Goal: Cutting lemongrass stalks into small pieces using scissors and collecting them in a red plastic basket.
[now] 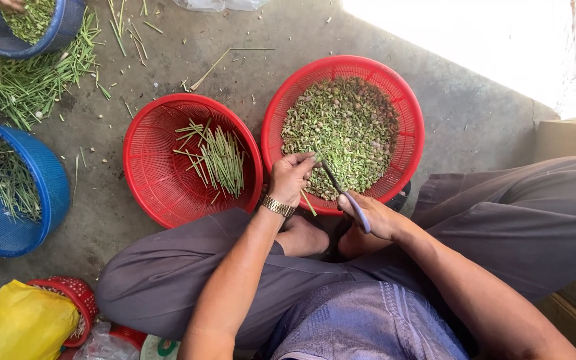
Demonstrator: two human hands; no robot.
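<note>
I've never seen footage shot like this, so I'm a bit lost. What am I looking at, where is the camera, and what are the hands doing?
There is no machine here. The single picture comes from a camera worn on a person's head, looking down at their own arms and lap as they sit cross-legged on a concrete floor.

Their left hand, with a gold wristwatch, pinches something small that cannot be made out. Their right hand holds a small knife with a purple handle.

Ahead sit two red mesh baskets: one holds a few green stems, the other is full of chopped green pieces. At left are blue baskets and loose stems. A yellow bag lies at bottom left.
</note>
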